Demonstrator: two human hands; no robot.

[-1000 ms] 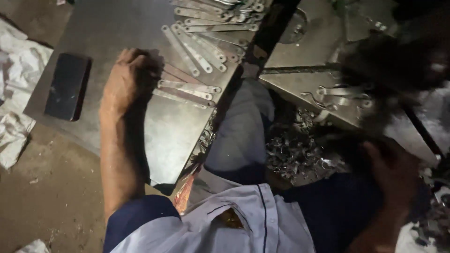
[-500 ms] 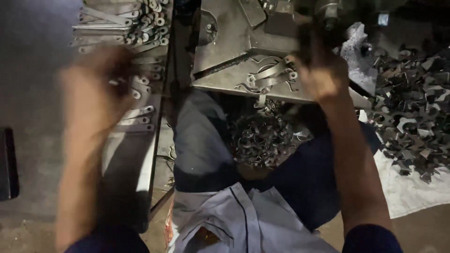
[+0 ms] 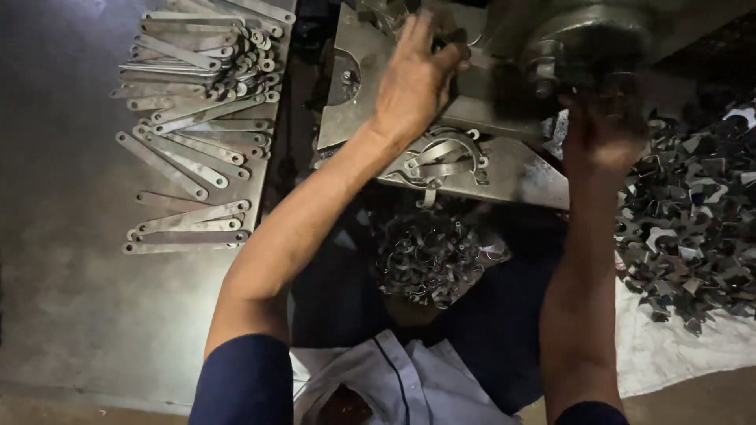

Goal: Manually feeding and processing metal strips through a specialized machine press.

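Note:
My left hand reaches forward over the grey metal press bed, its fingers bent around a small dark part that I cannot make out. My right hand is raised at the machine's round dark head and is blurred, gripping something there. A few curved metal clips lie on the bed just below my left wrist. A heap of bent metal clips sits in my lap.
Several flat metal strips with end holes lie in rows on a steel sheet at the left. A pile of dark stamped offcuts rests on a white cloth at the right.
My left hand left the flat strips on the left and moved right to the press bed. My right hand stayed up at the machine head. The view shifted right.

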